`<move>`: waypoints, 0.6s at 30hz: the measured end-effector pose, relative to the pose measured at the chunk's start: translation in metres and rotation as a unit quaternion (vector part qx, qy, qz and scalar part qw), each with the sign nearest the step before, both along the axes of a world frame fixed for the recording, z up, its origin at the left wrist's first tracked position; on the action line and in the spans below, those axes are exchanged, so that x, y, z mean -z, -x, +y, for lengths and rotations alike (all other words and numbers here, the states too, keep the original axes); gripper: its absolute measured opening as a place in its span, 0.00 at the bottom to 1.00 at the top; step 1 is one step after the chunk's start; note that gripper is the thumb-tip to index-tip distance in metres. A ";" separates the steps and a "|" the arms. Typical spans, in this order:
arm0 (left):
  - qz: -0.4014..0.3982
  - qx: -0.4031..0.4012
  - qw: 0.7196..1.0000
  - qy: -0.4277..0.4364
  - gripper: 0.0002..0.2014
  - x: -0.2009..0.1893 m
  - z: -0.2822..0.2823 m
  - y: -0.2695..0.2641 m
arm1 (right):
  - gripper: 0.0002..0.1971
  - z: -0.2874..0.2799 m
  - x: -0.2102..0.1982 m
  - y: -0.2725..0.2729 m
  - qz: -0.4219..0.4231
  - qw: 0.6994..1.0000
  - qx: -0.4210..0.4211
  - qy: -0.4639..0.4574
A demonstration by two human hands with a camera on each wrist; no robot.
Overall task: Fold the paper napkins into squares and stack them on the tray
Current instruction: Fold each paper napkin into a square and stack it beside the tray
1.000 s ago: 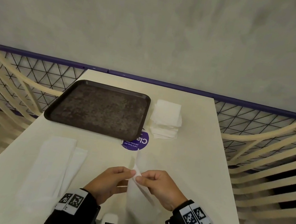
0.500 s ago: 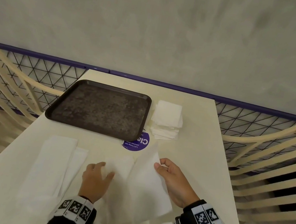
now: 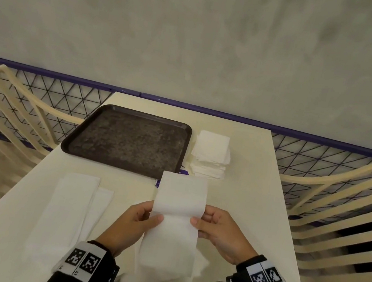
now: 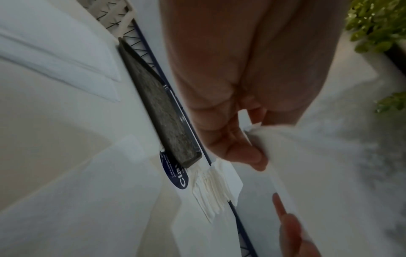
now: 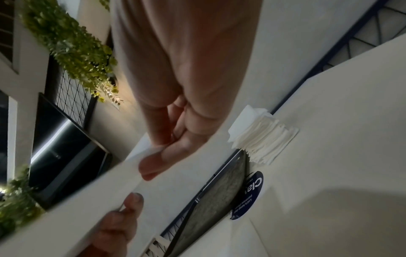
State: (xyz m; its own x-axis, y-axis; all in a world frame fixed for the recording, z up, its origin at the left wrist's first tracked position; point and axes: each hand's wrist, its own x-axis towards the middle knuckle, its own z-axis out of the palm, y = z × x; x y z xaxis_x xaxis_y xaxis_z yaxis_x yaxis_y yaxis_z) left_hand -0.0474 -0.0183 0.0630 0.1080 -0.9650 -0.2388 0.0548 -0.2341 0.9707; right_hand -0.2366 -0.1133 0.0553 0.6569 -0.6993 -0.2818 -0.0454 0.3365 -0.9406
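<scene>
Tray at frame centre holds nothing; both hands, left hand and right hand, pinch one half-folded napkin.

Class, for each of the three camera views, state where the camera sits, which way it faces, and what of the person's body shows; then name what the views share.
Head: worn on the head, facing forward and down at the table; both hands, left hand and right hand, pinch a napkin.
Left wrist: looks along the left hand's fingers toward the tray.
Right wrist: looks along the right hand's fingers toward the napkin stack.
Shared: all three show the held napkin, tray, napkin stack and blue sticker.
</scene>
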 end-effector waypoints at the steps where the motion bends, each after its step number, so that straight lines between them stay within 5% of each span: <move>1: 0.002 -0.009 1.000 0.011 0.12 0.000 0.001 0.001 | 0.13 0.000 0.000 0.000 -0.007 1.000 0.008 0.010; 8: -0.022 -0.010 1.000 0.016 0.20 -0.002 0.003 -0.002 | 0.13 0.002 -0.005 0.003 -0.013 0.992 0.028 0.123; 12: 0.023 -0.009 0.999 -0.022 0.22 -0.008 0.005 -0.002 | 0.24 0.004 -0.008 0.004 0.003 0.983 0.025 0.184; 18: 0.118 -0.058 0.990 -0.044 0.15 -0.020 0.006 0.004 | 0.25 0.009 -0.005 0.004 0.016 0.972 0.026 0.234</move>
State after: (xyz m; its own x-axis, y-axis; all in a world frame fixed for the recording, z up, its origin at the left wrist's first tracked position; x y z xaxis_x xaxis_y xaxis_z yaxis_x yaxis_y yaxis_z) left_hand -0.0517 -0.0123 0.0835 0.1474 -0.9236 -0.3538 0.3093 -0.2967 0.9035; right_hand -0.2405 -0.1038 0.0607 0.6128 -0.7883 0.0552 -0.0717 -0.1250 -0.9896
